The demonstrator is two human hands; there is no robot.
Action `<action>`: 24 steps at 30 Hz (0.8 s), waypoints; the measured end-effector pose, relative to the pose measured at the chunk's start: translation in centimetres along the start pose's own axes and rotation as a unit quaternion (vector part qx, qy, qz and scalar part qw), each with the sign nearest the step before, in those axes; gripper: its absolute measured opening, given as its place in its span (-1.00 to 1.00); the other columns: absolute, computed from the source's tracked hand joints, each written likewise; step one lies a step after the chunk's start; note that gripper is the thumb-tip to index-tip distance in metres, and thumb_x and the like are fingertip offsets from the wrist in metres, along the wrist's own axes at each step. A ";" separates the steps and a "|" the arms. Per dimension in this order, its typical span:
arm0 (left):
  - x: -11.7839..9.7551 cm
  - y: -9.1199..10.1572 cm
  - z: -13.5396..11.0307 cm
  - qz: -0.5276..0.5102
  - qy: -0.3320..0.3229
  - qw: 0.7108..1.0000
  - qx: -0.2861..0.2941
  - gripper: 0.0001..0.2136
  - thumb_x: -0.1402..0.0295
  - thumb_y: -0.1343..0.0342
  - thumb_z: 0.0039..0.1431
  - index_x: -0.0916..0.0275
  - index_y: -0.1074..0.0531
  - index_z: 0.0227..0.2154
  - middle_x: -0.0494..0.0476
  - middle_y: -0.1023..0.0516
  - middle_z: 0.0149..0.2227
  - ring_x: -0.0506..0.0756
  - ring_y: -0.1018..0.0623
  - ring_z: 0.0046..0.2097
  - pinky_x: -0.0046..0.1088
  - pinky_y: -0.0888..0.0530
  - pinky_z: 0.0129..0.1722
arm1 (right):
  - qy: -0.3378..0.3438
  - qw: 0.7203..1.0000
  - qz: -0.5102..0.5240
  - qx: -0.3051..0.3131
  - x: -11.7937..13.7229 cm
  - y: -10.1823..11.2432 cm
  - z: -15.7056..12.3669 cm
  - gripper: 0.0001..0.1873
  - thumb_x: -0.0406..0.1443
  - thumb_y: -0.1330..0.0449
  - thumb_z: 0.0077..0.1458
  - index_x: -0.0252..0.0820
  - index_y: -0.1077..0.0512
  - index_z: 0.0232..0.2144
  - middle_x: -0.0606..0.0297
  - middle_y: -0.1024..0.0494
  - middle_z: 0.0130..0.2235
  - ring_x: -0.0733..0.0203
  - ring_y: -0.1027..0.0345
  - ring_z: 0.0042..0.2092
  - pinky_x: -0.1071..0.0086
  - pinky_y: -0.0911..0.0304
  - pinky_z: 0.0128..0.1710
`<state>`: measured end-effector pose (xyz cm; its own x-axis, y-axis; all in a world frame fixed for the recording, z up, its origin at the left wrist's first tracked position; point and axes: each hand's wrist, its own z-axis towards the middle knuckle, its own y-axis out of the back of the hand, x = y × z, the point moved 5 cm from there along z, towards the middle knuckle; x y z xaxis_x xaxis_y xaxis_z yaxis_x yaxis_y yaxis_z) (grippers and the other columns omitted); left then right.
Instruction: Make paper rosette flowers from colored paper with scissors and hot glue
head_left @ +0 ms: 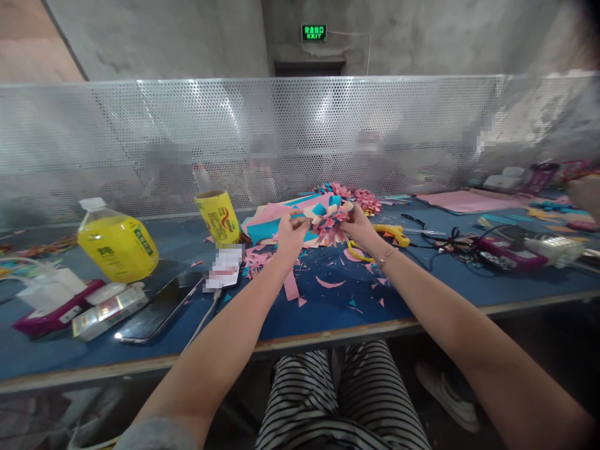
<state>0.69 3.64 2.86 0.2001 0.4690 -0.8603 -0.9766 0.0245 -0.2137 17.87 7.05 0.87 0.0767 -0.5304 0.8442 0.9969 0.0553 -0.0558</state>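
Note:
Between my two hands is a paper flower of curled pink, blue and cream strips, held just above the table. My right hand grips its right side, fingers closed round the back. From the left, my left hand pinches the flower's edge with thumb and fingertips. Blue and pink paper sheets lie behind and left of my left hand. A yellow glue gun rests just right of my right hand. Pink paper scraps are scattered on the table below the hands.
Leftward stand a yellow tub and a bottle of yellow liquid. A phone and a purple power strip lie nearer. Finished-looking paper flowers sit behind, before a perforated metal screen. Another person's hand shows far right.

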 end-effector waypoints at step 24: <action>-0.6 -0.9 -0.7 -0.037 -0.052 0.993 0.099 -0.69 0.38 -0.15 -0.16 0.15 -0.28 -0.27 0.05 -0.48 -0.35 0.08 -0.47 -0.22 -0.34 -0.33 -0.11 | 0.040 0.999 -0.004 -0.009 1.2 0.1 0.0 -0.61 -0.33 -0.27 -0.32 -0.06 -0.16 -0.42 0.37 -0.37 -0.40 0.20 -0.30 -0.27 0.28 -0.27 -0.27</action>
<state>1.47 2.74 3.23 0.2720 0.5482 -0.7909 -0.9583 0.2294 -0.1705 18.06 6.42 1.90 0.0691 -0.5973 0.7991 0.9976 0.0352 -0.0599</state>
